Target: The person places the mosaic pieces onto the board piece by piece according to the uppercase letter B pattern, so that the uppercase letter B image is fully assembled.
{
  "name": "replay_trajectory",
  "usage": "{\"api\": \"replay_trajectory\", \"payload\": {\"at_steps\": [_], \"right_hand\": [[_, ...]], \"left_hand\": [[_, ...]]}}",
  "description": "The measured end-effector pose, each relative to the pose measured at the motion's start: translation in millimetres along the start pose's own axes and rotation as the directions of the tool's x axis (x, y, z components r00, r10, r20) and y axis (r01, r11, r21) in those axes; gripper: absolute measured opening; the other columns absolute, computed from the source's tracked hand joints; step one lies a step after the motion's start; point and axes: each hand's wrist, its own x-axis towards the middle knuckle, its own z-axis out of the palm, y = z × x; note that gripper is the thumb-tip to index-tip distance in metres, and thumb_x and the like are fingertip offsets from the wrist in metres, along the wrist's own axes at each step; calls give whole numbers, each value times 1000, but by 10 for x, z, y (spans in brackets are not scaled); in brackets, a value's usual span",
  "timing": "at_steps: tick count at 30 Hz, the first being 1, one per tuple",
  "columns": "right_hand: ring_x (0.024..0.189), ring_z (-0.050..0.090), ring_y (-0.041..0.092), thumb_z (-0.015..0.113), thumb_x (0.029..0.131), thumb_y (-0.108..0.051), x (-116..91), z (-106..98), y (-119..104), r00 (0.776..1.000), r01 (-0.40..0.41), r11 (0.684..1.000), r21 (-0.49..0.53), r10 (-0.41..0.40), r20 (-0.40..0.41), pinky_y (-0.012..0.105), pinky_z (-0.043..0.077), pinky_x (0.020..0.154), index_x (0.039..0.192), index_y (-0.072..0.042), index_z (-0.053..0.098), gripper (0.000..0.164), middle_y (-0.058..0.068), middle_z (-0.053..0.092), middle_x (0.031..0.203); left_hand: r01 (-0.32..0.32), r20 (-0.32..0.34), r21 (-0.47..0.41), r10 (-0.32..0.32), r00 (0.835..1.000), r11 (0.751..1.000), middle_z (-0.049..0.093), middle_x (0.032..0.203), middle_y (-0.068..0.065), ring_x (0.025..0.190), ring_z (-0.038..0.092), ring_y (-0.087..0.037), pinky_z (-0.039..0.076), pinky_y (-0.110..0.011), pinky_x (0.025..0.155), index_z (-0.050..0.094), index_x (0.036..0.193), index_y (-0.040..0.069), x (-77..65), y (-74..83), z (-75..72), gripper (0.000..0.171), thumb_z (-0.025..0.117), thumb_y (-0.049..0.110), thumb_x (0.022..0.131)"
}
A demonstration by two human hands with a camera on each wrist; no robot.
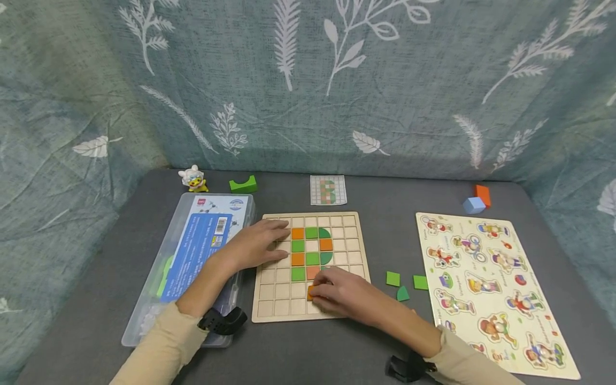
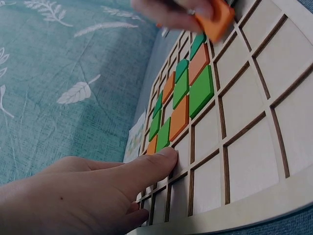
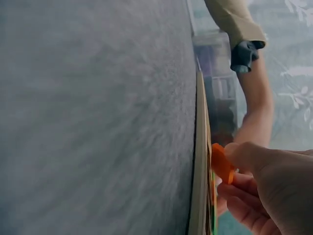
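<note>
"Grey tabletop (image 1: 298, 358), leafy cloth (image 1: 269, 123) behind; how far along?"

"Midway, I'd judge: set tiles (image 1: 298, 246) cluster on the grid board (image 1: 353, 258); loose green tiles (image 1: 393, 278) lie unplaced to its right."

"And the fingers?"

"Right hand (image 1: 344, 291) pinches an orange tile (image 3: 223, 164) at the board's near side; left hand (image 1: 257, 243) rests, fingers extended, on its left."

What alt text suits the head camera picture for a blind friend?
A person's right hand holds an orange tile at a wooden grid board, while the left hand touches its left side. Green and orange tiles partly fill it; a plastic box lies left, a picture puzzle right.
</note>
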Motion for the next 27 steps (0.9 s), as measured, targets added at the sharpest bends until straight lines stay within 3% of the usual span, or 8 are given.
{"api": "replay_trajectory", "payload": {"at_steps": [9, 14, 27], "right_hand": [[96, 61, 12, 70, 89, -17, 235, 77, -12, 993, 93, 994, -51, -88, 77, 20, 54, 83, 104, -13, 73, 16, 1, 64, 105], [96, 61, 12, 67, 92, -18, 304, 69, -24, 987, 96, 990, -99, -82, 135, 21, 54, 84, 105, -15, 73, 15, 1, 64, 106], [96, 60, 12, 65, 92, -15, 369, 47, -60, 979, 103, 987, -120, -79, 186, 21, 53, 86, 103, -14, 73, 13, 1, 63, 106]], "left_hand": [[-6, -9, -3, 6, 1000, 1000, 48, 147, -17, 137, 43, -37, 39, -53, 111, 57, 135, 3, 6, 2, 3, 52, 67, 31, 91], [-1, -7, -5, 1, 1000, 1000, 47, 147, -17, 138, 43, -36, 40, -53, 111, 57, 135, 3, 7, 4, -5, 53, 67, 31, 91], [2, 2, -5, -2, 1000, 1000, 47, 148, -17, 138, 42, -37, 38, -53, 112, 56, 136, 4, -4, 14, -31, 53, 67, 30, 92]]}}
